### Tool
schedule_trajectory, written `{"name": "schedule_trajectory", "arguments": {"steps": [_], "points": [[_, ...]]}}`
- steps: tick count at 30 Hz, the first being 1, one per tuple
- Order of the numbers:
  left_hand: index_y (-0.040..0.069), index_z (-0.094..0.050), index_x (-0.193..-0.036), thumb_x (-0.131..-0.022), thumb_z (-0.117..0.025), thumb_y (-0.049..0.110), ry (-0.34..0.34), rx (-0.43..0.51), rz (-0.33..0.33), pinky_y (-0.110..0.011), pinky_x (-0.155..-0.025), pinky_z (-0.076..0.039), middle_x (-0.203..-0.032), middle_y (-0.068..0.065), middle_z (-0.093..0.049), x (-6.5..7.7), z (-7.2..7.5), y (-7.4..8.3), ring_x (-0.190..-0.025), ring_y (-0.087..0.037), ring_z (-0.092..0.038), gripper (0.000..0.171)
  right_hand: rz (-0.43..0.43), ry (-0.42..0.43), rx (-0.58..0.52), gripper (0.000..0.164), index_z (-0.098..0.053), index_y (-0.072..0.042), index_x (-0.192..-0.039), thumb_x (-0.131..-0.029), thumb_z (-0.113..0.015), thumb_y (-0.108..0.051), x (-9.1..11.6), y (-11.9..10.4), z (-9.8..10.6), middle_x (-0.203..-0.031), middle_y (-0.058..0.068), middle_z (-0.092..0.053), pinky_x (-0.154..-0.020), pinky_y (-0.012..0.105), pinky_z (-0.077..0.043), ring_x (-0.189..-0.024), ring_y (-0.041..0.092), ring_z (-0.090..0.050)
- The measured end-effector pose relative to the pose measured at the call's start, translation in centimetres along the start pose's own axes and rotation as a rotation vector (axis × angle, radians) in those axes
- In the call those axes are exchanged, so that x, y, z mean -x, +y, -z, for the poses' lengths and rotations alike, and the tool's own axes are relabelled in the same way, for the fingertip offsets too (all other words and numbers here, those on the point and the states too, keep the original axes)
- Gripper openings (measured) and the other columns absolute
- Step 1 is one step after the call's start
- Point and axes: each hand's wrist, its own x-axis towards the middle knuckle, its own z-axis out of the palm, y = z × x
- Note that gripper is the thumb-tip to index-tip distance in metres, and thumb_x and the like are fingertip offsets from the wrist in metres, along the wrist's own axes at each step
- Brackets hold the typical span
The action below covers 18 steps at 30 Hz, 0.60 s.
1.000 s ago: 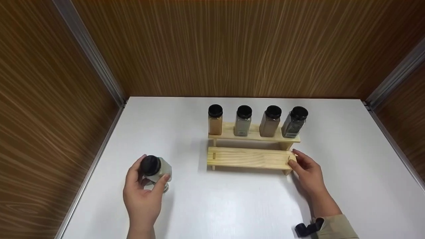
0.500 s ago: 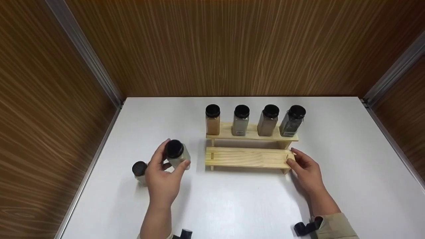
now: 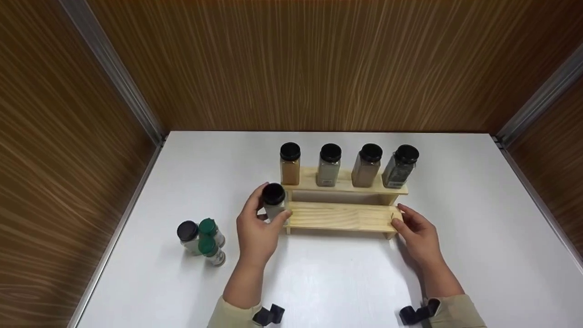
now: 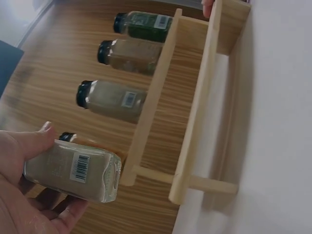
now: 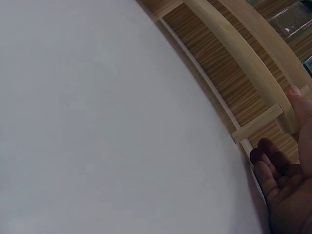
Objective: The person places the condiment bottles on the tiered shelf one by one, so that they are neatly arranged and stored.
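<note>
Holding a glass jar (image 3: 273,195) in the left hand (image 3: 256,233), curling thumb and fingers round opposite sides of it, cap up and roughly upright. Carrying it at the left end of a wooden rack (image 3: 341,215), close to the lower tier; not being able to tell from these views about contact between its base and the wood. Showing pale contents through the glass beneath a black cap, and turning a white barcode label towards the left wrist camera, there hiding most of an orange-brown jar (image 3: 290,172) behind. Gripping the right end of the lower tier with the right hand (image 3: 419,239), pressing the thumb on top, setting the index finger at the far edge and bending the other fingers loosely below, near the white tabletop (image 3: 346,282). Facing a spaced row of four black-capped jars on the upper tier: from left to right, the orange-brown jar, a pale jar (image 3: 328,172), a brown jar (image 3: 365,171) and a dark green jar (image 3: 397,172). Having to the left of the left hand a tight cluster on the tabletop: a black-capped jar (image 3: 188,232), a green-capped bottle (image 3: 212,231) and, nearer the body, a second green-capped bottle (image 3: 211,250). Wearing beige sleeves (image 3: 232,315) and a black fitting (image 3: 269,314) at each wrist. Working before brown wood-grain panels (image 3: 337,64), edged at the corners by grey metal strips (image 3: 111,64).
</note>
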Motion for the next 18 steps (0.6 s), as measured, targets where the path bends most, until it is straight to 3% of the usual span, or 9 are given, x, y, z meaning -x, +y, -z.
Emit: {"name": "schedule_trajectory", "arguments": {"steps": [7, 18], "points": [[0.006, -0.062, -0.145, -0.081, -0.092, 0.004, -0.021, -0.025, 0.004, -0.042, -0.084, -0.055, -0.135, -0.010, -0.069, -0.2, -1.7, -1.4, -0.123, -0.026, -0.064, 0.071, -0.009, 0.010, -0.009, 0.047, -0.062, 0.002, -0.145, -0.100, -0.074, -0.007, 0.1, -0.1, -0.1, -0.117, 0.017, -0.070, -0.083, 0.015, -0.051, -0.095, 0.005, -0.063], [0.008, -0.064, -0.143, -0.080, -0.093, 0.003, -0.005, -0.026, 0.001, -0.044, -0.085, -0.053, -0.134, -0.012, -0.061, -0.7, -3.3, -2.8, -0.120, -0.030, -0.061, 0.070, 0.010, 0.006, -0.042, 0.047, -0.061, 0.004, -0.145, -0.100, -0.074, -0.002, -0.1, 0.3, -0.1, -0.122, 0.026, -0.068, -0.084, 0.014, -0.050, -0.095, 0.003, -0.064]]}}
